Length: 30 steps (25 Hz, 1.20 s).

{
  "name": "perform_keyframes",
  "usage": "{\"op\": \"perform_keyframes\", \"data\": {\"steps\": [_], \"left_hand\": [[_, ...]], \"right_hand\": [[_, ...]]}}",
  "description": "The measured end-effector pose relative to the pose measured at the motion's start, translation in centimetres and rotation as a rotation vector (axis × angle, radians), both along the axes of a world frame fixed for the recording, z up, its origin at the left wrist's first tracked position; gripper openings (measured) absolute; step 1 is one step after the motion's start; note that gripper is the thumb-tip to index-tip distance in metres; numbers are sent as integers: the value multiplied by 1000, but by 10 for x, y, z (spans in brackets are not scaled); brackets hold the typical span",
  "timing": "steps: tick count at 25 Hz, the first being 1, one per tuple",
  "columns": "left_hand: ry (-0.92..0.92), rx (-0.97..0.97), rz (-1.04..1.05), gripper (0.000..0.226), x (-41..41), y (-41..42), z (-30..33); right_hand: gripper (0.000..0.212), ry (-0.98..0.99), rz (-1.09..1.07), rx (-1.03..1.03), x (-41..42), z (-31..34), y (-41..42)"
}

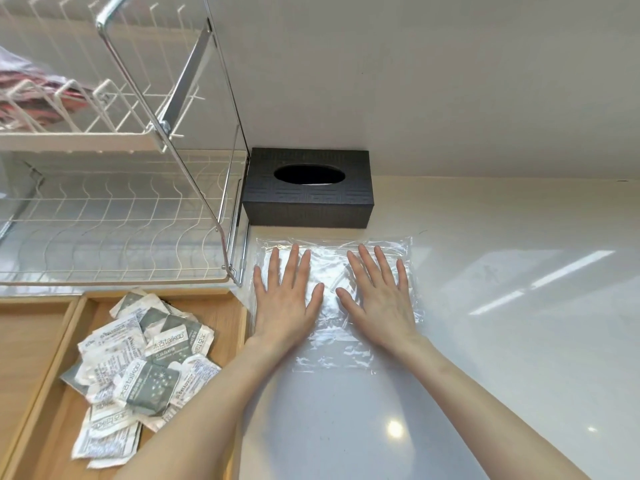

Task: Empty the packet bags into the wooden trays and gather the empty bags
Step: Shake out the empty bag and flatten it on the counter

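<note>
Clear empty plastic bags [329, 351] lie flat in a stack on the white counter, in front of the black box. My left hand [284, 299] and my right hand [377, 296] rest palm down on the stack, side by side, fingers spread, gripping nothing. To the left, a wooden tray [221, 306] holds a loose pile of several grey and white paper packets [142, 368]. A second wooden tray [31, 341] sits further left, its visible part bare.
A black tissue box [308, 188] stands against the wall behind the bags. A white wire dish rack [114, 209] with a metal frame rises at the left, above the trays. White counter [519, 341] stretches to the right.
</note>
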<state>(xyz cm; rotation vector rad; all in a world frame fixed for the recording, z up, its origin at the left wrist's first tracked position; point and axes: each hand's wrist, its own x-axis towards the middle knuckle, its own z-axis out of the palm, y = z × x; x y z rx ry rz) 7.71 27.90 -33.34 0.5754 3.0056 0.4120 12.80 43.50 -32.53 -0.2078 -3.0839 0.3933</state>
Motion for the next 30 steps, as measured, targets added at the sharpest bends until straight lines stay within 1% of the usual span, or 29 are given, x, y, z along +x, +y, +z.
{"op": "perform_keyframes", "data": {"steps": [4,15,18,21,25,30], "left_hand": [[-29,-24,-3,61,1,2,-1],[-99,-80,-45,60,3,1,2],[-154,-18,-41,61,-2,1,6],[-177,82,-5,63,-5,2,17],[-115,119,-23,62,-1,1,34],[-64,1,-57,67,13,-15,60]], "right_hand": [[64,-18,5,42,0,-3,0],[62,-63,20,55,3,-8,-3],[62,-89,14,-1,3,-3,-3],[64,-52,11,-4,2,7,-3],[63,-24,4,-8,5,23,-7],[65,-29,-13,16,19,47,-18]]}}
